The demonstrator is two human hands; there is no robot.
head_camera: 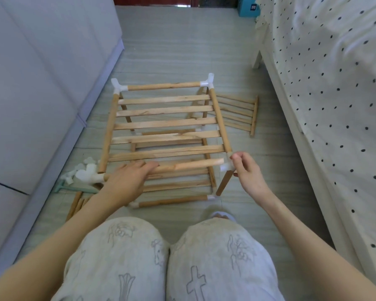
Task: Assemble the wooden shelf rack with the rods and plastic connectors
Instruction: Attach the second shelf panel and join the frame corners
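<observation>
Left hand [128, 178] is gripping the front rod [182, 166] w/ curled fingers while right hand [246, 170] is pinching the corner connector [226, 167] just beyond the rod tip, prob. seating the top frame's last rod; next: align tip & push in.

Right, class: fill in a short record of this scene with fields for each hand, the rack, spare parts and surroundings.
left hand: grips the front rod
right hand: pinches the near-right connector
rod end: close to that connector; whether seated cannot be told
rack: slatted top on legs, a lower shelf under it
spare parts: connectors and rods on the floor at left, slat panel at right
surroundings: sofa left, bed right
</observation>
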